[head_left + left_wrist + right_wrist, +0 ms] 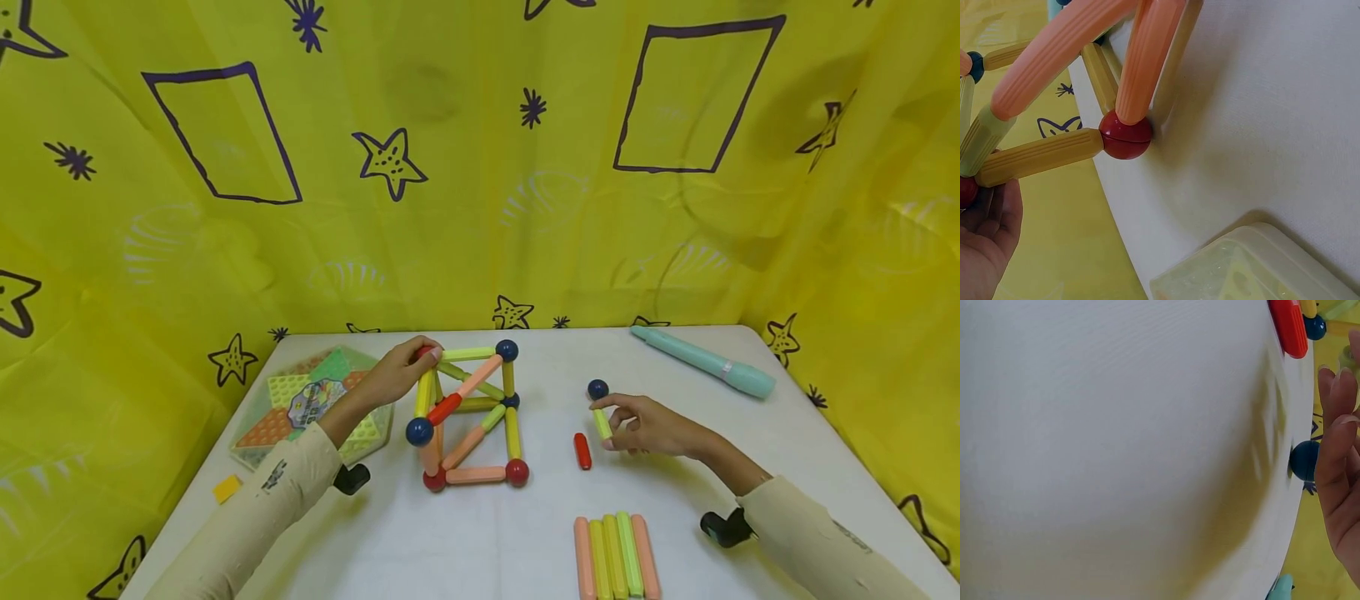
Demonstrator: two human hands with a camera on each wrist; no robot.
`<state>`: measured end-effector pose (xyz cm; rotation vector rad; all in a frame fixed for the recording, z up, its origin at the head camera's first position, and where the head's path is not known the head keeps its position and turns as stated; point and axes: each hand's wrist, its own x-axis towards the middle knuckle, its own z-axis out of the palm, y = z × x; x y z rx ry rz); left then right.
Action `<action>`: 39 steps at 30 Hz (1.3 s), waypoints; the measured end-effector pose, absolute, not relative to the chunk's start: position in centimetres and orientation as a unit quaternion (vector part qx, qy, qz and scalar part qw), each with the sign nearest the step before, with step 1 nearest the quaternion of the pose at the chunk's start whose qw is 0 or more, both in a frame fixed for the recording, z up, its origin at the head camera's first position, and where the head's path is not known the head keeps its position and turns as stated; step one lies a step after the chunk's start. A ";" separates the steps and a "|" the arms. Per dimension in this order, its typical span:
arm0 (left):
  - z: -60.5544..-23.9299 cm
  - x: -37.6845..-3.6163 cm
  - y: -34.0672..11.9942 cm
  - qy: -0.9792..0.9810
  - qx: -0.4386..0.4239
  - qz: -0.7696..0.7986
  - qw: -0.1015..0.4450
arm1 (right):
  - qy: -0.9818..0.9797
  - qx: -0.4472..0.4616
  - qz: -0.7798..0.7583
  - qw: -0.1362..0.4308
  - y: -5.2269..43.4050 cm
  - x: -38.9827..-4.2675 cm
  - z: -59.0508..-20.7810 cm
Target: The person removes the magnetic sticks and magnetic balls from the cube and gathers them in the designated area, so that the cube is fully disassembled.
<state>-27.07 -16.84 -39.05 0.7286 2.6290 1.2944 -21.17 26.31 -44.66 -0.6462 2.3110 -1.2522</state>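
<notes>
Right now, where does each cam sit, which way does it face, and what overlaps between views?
Head: above the table, looking forward and down; shows both sleeved arms, left hand on the stick-and-ball frame, right hand pinching a green stick.
Left wrist: low beside the frame, showing a red ball joint and the palm.
Right wrist: skims the tabletop; fingers show.
Shared: head and right wrist both show the loose blue ball.

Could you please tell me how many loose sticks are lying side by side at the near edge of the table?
5, in one row: orange stick, yellow stick, light green stick, green stick, outer orange stick. Their near ends run out of view.
</notes>
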 end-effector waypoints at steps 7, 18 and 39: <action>-39.2 -27.2 -16.8 0.867 0.243 0.431 0.060 | 0.838 -0.245 -0.432 0.225 26.4 -20.9 -45.3; -39.4 -27.4 -16.8 0.867 0.248 0.429 0.056 | 0.869 -0.265 -0.371 0.194 25.8 -20.7 -45.9; -39.3 -27.4 -16.9 0.867 0.247 0.429 0.059 | 0.879 -0.253 -0.353 0.195 25.0 -20.5 -45.6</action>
